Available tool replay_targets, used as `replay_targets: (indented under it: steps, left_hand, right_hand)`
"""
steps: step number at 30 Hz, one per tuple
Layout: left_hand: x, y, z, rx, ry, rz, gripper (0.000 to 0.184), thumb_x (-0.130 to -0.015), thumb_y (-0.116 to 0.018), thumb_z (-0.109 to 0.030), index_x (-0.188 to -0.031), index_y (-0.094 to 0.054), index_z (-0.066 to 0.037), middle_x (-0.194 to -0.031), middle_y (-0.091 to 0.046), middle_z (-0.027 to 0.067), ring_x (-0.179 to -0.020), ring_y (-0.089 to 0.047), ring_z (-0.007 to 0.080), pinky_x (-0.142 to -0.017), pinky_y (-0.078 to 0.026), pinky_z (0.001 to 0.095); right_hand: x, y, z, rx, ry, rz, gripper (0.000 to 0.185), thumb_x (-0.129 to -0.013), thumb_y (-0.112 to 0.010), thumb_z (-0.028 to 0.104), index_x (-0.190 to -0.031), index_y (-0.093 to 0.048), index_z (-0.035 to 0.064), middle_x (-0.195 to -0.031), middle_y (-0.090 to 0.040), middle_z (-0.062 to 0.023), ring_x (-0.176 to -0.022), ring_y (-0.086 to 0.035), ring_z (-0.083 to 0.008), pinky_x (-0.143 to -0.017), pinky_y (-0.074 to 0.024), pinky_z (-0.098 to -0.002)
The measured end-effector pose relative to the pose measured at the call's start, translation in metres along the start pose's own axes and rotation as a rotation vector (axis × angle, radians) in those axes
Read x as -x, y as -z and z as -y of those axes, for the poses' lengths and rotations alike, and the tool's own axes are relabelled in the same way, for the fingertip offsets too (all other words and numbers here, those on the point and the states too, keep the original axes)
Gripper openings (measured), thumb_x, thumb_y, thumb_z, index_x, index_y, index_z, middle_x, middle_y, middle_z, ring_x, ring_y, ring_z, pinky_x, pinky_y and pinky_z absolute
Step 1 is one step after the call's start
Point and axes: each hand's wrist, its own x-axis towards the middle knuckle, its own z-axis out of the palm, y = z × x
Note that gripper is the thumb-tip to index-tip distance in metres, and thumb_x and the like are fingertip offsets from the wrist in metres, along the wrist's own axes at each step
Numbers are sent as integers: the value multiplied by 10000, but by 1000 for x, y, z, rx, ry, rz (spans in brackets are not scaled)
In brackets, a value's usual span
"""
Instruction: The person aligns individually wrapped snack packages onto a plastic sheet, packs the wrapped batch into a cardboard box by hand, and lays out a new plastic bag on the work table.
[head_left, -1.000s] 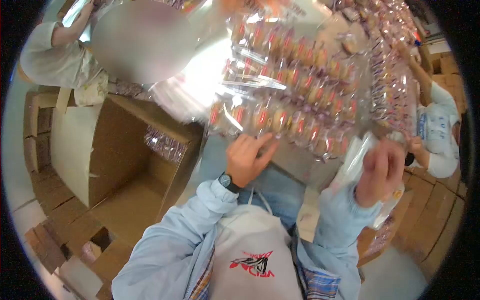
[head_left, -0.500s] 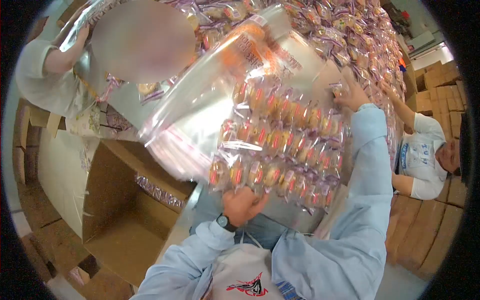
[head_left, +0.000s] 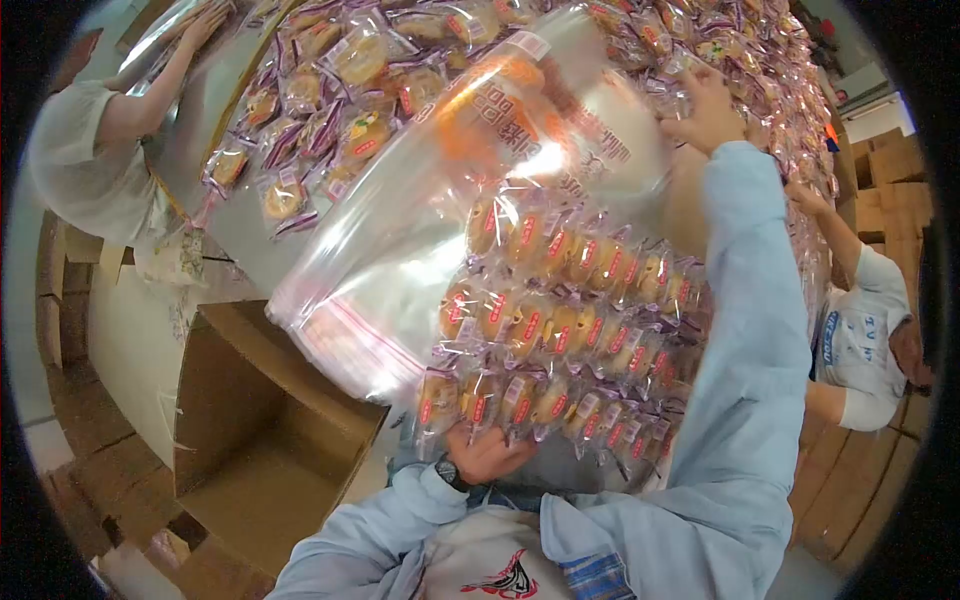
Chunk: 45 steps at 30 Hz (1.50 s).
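Observation:
Three rows of individually wrapped pastries [head_left: 540, 325] with red labels lie before me on the table. My left hand [head_left: 490, 455], a watch on its wrist, rests against the near row with thumb and fingers apart, its fingertips partly behind the wrappers. Beyond the rows, my right hand [head_left: 708, 112] reaches to the edge of a large heap of wrapped pastries [head_left: 735, 60], thumb and fingers spread, with no packet visibly gripped. A stack of large clear plastic bags [head_left: 400, 230] with orange and red print lies left of and behind the rows.
An open cardboard box [head_left: 270, 420] stands at my lower left. More loose packets [head_left: 350, 70] spread across the far table. One co-worker's arm [head_left: 150, 105] is at upper left, and another person [head_left: 865, 330] stands at the right. Stacked cartons [head_left: 880, 480] line the right side.
My right hand has moved away from the far end of the rows, up to the heap. My left hand has shifted slightly down. The co-worker's head has left the upper left, uncovering packets.

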Motion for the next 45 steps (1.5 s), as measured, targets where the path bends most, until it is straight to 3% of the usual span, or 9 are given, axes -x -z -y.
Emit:
replay_targets:
  steps: [4,11,16,18,21,30,35,40,45]
  left_hand:
    - [6,-7,7,114,-5,35,356,-692,-921,-304,-1011,-764,-310,-1007,-748,37,-712,-663,196,-550,-429,428]
    - [-27,8,-1,-20,-61,-79,256,-705,-900,-206,-862,-707,-264,-871,-694,-39,-725,-683,195,-600,-533,356]
    - [-33,12,-2,-51,-121,-144,222,-719,-879,-234,-832,-689,-260,-872,-695,-36,-729,-680,198,-592,-498,352]
    - [2,-5,7,-79,-71,-89,325,-697,-893,-264,-972,-730,-321,-1089,-723,47,-899,-709,271,-771,-520,460]
    - [7,-2,-5,-73,44,19,345,-700,-892,-271,-1000,-734,-333,-1123,-744,84,-925,-715,258,-782,-499,528]
    - [-25,37,-25,130,163,27,206,-731,-857,-101,-873,-718,-154,-814,-653,38,-725,-629,245,-677,-475,413]
    - [-22,57,-38,20,78,-291,315,-707,-852,2,-955,-678,-82,-851,-652,67,-770,-635,287,-709,-498,409]
    - [-4,57,-37,-112,240,-264,515,-760,-832,-92,-1248,-669,-67,-1315,-555,184,-1217,-499,400,-1043,-418,507]
    - [-19,64,-49,-260,166,-153,705,-794,-810,-161,-1457,-586,-81,-1403,-505,223,-1276,-449,426,-1094,-379,513]
  right_hand:
    - [4,-26,2,-206,22,-218,777,-673,-823,276,-1397,-568,158,-1432,-488,-184,-1269,-538,-406,-1038,-497,-519]
    - [31,20,9,578,-184,275,885,-771,-795,259,-1555,-385,226,-1449,-503,-125,-1315,-534,-377,-1035,-503,-511]
    - [21,6,18,426,-142,166,837,-848,-770,245,-1571,-353,313,-1462,-529,-141,-1273,-585,-400,-1033,-492,-548]
    - [21,-20,6,593,132,-92,777,-872,-753,244,-1556,-388,309,-1434,-554,-143,-1272,-590,-387,-1014,-513,-542]
    - [11,-30,1,564,-14,-11,667,-902,-721,215,-1511,-460,290,-1434,-559,-129,-1285,-583,-360,-996,-539,-521]
    - [97,67,-16,130,78,-321,540,-909,-749,187,-1415,-572,118,-1399,-602,-105,-1189,-645,-326,-1012,-544,-407]
    - [244,132,34,-1032,-256,-358,436,-937,-737,43,-1343,-584,-1,-1357,-634,-128,-1213,-615,-204,-1005,-509,-329]
    - [423,186,171,-1402,-354,-251,514,-801,-879,175,-1171,-530,102,-1325,-608,-170,-1167,-613,-261,-975,-513,-385]
    - [477,157,279,-1382,-250,151,483,-723,-883,67,-1096,-577,77,-1166,-606,-165,-1112,-621,-314,-909,-526,-438]
